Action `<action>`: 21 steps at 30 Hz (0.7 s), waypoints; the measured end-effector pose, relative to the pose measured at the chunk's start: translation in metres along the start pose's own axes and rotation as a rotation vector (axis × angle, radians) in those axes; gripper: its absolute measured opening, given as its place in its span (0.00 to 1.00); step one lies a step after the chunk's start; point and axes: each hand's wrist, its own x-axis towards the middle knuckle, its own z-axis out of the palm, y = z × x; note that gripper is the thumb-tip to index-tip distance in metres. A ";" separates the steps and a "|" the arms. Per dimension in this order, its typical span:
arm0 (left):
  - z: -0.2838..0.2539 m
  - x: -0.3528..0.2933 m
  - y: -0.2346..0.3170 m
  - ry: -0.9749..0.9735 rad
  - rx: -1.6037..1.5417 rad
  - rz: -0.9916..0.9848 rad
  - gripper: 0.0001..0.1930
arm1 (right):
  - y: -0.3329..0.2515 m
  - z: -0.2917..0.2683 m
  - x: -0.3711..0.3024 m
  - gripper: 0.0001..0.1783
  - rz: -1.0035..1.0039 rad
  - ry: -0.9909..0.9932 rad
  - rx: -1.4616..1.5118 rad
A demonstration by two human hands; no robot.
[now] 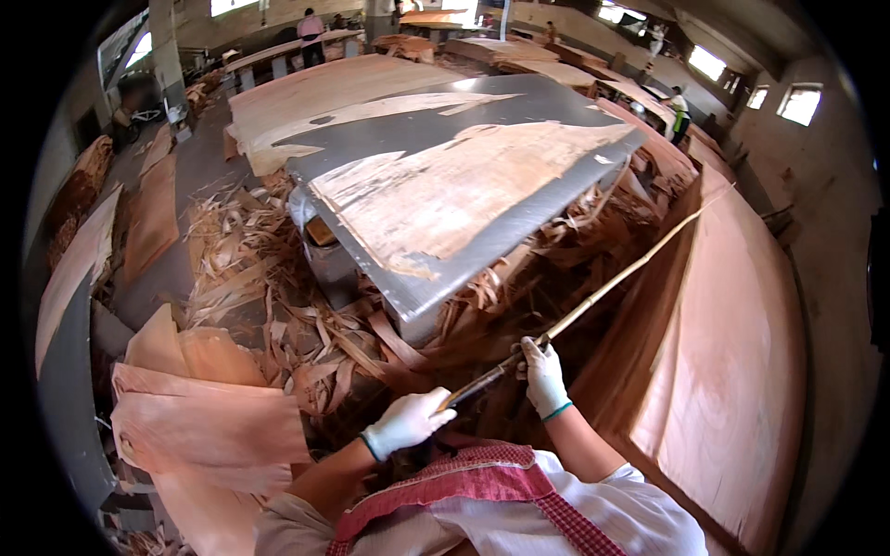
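Note:
Across my body runs a long bamboo stick (603, 289), thin and pale toward its far tip at the upper right, darker at the near end. My left hand (409, 422), in a white work glove, is closed round the dark near end. Farther up the shaft my right hand (543, 375), gloved the same way, grips it with the thumb on top. Ahead lies a grey-topped table (422, 295) with a torn, pale wood veneer sheet (464, 190) spread over it. The stick passes to the right of the table, apart from its edge.
A tall stack of reddish veneer sheets (732, 371) stands close on my right. Stacked veneer pieces (209, 426) lie at my left. Wood scraps (246, 250) heap round the table's base. Far back, one person (311, 37) and another person (680, 109) stand near other worktables.

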 end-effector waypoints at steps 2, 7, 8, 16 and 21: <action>-0.046 0.014 -0.029 0.039 0.074 -0.053 0.14 | -0.001 0.048 0.039 0.08 -0.022 -0.087 -0.069; -0.136 0.046 -0.086 0.244 0.010 -0.090 0.14 | -0.021 0.153 0.117 0.19 -0.044 -0.356 -0.079; -0.156 0.050 -0.095 0.272 0.031 -0.086 0.14 | 0.001 0.155 0.162 0.23 -0.135 -0.313 -0.295; -0.314 0.042 -0.251 0.530 0.092 -0.237 0.13 | 0.039 0.150 0.399 0.12 0.150 -0.087 -0.281; -0.425 0.011 -0.324 0.479 0.034 -0.375 0.14 | 0.022 0.176 0.452 0.18 0.306 0.237 -1.321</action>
